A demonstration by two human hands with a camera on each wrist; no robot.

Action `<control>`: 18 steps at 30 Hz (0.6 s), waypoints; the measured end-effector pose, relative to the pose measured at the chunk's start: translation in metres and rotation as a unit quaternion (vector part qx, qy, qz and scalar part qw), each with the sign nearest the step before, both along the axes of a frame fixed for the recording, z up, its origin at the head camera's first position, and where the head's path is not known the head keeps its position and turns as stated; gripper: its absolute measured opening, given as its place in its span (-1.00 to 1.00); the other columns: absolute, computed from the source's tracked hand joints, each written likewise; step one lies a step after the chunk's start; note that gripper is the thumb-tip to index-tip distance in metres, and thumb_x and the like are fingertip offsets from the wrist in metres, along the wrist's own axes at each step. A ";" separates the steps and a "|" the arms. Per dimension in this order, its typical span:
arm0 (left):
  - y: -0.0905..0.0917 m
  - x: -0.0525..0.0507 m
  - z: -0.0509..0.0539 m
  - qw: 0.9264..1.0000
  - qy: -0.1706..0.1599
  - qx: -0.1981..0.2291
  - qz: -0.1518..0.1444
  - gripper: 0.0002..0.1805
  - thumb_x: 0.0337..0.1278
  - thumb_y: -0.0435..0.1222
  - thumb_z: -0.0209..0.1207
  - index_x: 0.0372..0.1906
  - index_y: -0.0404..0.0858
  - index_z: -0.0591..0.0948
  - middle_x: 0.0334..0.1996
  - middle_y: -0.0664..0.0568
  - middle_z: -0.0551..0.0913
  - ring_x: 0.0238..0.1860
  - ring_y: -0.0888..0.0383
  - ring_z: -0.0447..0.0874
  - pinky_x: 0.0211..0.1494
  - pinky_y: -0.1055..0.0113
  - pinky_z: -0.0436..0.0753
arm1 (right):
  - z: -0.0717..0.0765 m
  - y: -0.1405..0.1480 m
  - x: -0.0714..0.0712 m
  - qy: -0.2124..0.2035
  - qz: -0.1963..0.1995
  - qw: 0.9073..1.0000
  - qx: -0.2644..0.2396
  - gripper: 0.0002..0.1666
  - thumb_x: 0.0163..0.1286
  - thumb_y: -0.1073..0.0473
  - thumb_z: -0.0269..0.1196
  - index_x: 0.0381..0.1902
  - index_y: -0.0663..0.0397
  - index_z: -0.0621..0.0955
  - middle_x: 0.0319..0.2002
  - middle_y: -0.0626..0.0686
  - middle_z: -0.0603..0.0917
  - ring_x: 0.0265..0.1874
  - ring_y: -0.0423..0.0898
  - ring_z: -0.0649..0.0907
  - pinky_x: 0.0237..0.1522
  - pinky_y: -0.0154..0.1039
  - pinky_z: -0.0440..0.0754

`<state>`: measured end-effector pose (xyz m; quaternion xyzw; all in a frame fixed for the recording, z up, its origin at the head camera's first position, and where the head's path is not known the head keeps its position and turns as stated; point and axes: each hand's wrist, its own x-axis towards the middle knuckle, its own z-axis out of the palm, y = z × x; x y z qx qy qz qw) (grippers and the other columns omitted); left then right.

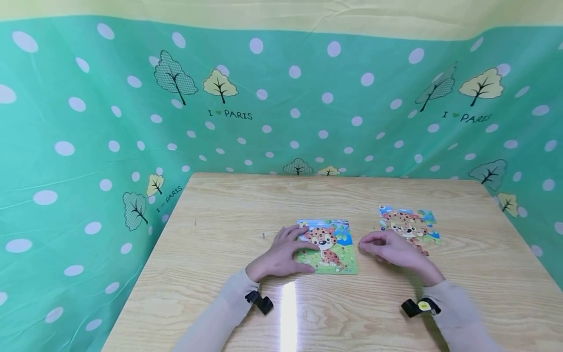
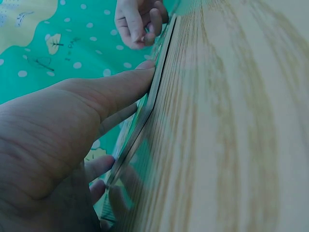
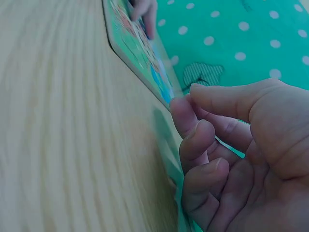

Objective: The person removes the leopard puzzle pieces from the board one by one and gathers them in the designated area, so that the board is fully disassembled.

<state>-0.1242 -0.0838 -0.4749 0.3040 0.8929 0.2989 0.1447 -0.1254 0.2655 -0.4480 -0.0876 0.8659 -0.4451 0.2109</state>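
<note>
A square leopard picture board (image 1: 331,247) lies flat on the table, its picture a spotted cub on grass under blue sky. My left hand (image 1: 288,252) rests on the board's left side with fingers spread; in the left wrist view the thumb (image 2: 120,89) lies along its edge. Just right of the board hovers my right hand (image 1: 389,249), fingers loosely curled and thumb near the index fingertip. Nothing shows between those fingertips (image 3: 181,113). Beyond the right hand lies a second leopard puzzle (image 1: 406,225) with a ragged outline of joined pieces, partly covered by the hand.
The wooden table (image 1: 211,234) extends around both pictures. A green dotted curtain (image 1: 294,98) hangs behind it and at the sides. A bright light reflection lies on the tabletop near the front. Each wrist wears a black camera band (image 1: 259,300).
</note>
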 end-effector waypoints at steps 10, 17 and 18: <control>0.001 0.000 0.000 1.000 0.005 -0.009 0.000 -0.37 0.20 0.12 0.45 0.38 0.15 0.66 0.74 -0.04 0.09 0.75 -0.16 -0.14 0.77 -0.24 -0.27 | -0.003 -0.035 0.004 0.034 0.050 0.998 -0.003 -0.64 0.48 0.05 0.40 0.10 0.14 0.75 -0.31 0.02 0.72 -0.47 -0.19 0.56 -0.42 -0.35 0.50; 0.000 -0.001 -0.002 1.000 0.008 -0.009 -0.003 -0.38 0.22 0.13 0.44 0.38 0.17 0.65 0.74 -0.05 0.09 0.75 -0.17 -0.13 0.77 -0.25 -0.25 | -0.005 -0.044 0.004 0.024 0.051 0.998 0.004 -0.52 0.35 0.08 0.52 0.14 0.17 0.69 -0.57 -0.09 0.50 -0.64 -0.24 0.37 -0.57 -0.38 0.30; 0.000 -0.001 -0.002 1.000 0.006 -0.010 -0.003 -0.38 0.22 0.13 0.44 0.39 0.18 0.65 0.74 -0.05 0.08 0.75 -0.16 -0.14 0.77 -0.24 -0.26 | -0.005 -0.045 0.004 0.019 0.047 0.999 0.004 -0.52 0.34 0.08 0.53 0.12 0.16 0.69 -0.59 -0.10 0.48 -0.66 -0.24 0.36 -0.58 -0.38 0.30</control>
